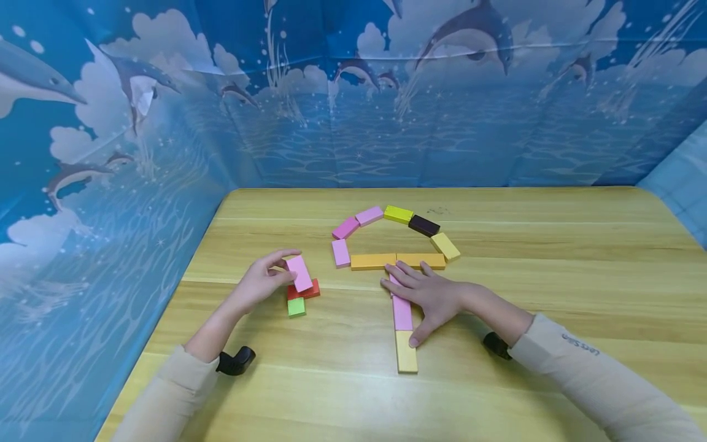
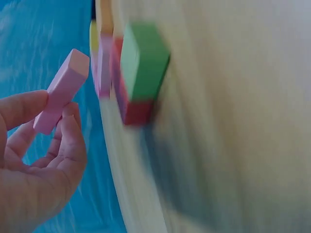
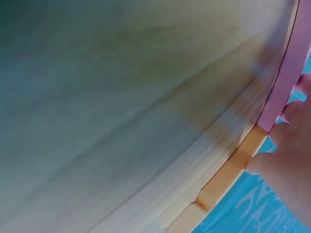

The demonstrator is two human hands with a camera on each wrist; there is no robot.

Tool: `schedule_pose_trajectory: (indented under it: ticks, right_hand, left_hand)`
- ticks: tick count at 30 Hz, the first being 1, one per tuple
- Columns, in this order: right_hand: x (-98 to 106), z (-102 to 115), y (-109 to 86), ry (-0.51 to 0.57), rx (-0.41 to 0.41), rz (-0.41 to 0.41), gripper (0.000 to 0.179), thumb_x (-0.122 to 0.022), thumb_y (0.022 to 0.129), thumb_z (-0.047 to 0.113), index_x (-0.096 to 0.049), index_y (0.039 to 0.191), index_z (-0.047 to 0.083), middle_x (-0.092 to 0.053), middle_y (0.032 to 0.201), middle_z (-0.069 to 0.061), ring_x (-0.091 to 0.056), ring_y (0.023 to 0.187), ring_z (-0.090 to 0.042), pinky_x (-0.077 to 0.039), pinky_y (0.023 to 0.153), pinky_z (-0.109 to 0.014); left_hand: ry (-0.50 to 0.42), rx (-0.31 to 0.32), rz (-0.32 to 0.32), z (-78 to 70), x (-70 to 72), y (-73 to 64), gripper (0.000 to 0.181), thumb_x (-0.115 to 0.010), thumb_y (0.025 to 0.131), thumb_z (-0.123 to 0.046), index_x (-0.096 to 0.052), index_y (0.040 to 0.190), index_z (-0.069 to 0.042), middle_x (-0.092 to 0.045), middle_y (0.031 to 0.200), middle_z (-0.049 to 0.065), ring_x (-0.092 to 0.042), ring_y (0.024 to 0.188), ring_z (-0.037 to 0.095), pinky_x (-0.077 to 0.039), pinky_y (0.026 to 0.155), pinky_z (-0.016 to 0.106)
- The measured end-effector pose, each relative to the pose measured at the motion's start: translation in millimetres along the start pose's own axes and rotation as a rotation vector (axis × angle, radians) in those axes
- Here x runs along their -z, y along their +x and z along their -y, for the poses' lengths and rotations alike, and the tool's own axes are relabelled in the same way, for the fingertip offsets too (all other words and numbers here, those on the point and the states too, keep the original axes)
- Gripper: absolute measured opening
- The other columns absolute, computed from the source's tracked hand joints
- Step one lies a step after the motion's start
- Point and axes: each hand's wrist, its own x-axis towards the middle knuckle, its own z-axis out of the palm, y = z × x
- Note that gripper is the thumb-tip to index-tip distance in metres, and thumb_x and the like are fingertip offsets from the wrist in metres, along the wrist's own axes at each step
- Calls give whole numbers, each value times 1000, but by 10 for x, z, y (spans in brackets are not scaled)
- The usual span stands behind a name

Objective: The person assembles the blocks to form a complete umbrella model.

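Note:
My left hand [image 1: 258, 285] pinches a pink block [image 1: 299, 274] between thumb and fingers, tilted in the air. In the left wrist view the held block [image 2: 64, 90] is apart from the red block [image 2: 138, 112] and green block [image 2: 146, 60]. My right hand [image 1: 436, 296] is spread over a straight column of blocks. Its fingers lie across the upper pink part, and the thumb touches the pale yellow block [image 1: 407, 359] at the near end. A lower pink block [image 1: 402, 314] shows between thumb and fingers; the column's top is partly covered.
Two orange blocks [image 1: 372, 262] lie end to end above the column. Beyond them, an arch runs through pink blocks [image 1: 341, 253], a yellow-green block [image 1: 398, 213], a black block [image 1: 424, 225] and a pale yellow block [image 1: 445, 246]. A dolphin-print cloth [image 1: 359, 141] hangs behind the wooden table [image 1: 552, 258].

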Motion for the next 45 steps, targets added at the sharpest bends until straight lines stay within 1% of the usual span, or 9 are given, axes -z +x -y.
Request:
schedule_pose_trajectory:
  ticks: [3,8,12,15,23,28,33,40,45]
  right_hand:
    - [-2,-5,6,-2,-3,1,112,-61,71,70,-11,150,9,5,155,-16,9,140,-36,4,103,-64]
    - [9,-3,8,-1,4,-3,113,-62,71,70,-11,150,7,5,155,-16,8,140,-36,3,103,-65]
    - [22,11,5,-4,8,-9,113,-64,71,68,-12,150,6,4,155,-17,7,140,-37,3,103,-65]
    - [21,18,5,-3,4,-11,112,-64,71,67,-13,150,6,4,155,-17,7,140,-37,3,103,-64]
    - [4,33,1,13,-2,-7,112,-64,71,67,-12,150,7,5,155,-17,8,139,-37,3,103,-64]
    - [7,30,4,5,-5,-11,113,-64,70,68,-12,150,7,4,155,-17,8,140,-37,3,103,-64]
    - [3,31,2,12,2,-12,112,-64,71,68,-12,150,7,4,155,-17,8,139,-37,4,103,-65]
    - [-4,16,-1,-4,6,-19,112,-63,71,68,-12,150,7,4,155,-17,8,140,-37,3,103,-64]
    - [0,9,-4,-5,-3,-14,112,-62,71,70,-12,150,8,5,155,-17,9,140,-36,3,103,-64]
  left_hand:
    - [-1,-1,86,-56,-167,-67,44,-62,88,-11,-53,131,-9,-53,102,13,-57,84,27,-48,75,37]
    - [13,-60,209,-113,-438,-167,40,-63,87,-9,-57,126,-9,-55,92,7,-53,76,18,-44,68,28]
    - [5,-78,274,-123,-597,-213,39,-63,86,-8,-58,125,-10,-56,90,4,-53,69,17,-42,59,23]
    - [-12,-86,305,-116,-689,-232,39,-64,86,-7,-58,125,-10,-56,89,5,-54,69,18,-43,57,23]
    - [-43,-52,359,-65,-898,-304,39,-68,85,-10,-55,121,-12,-59,92,3,-58,74,14,-46,63,24]
    - [14,-111,381,-53,-970,-311,39,-74,79,-10,-55,114,-12,-60,86,0,-62,73,11,-51,66,25]
    - [69,-167,392,-66,-1007,-303,39,-80,71,-8,-58,103,-10,-61,82,-3,-60,72,7,-51,67,23]
    - [232,-288,378,-113,-1061,-297,36,-85,65,-17,-61,91,-10,-56,77,-6,-51,70,5,-47,64,19]
    - [273,-311,414,-148,-1118,-290,36,-86,63,-18,-63,89,-10,-54,73,-6,-49,67,3,-45,63,18]
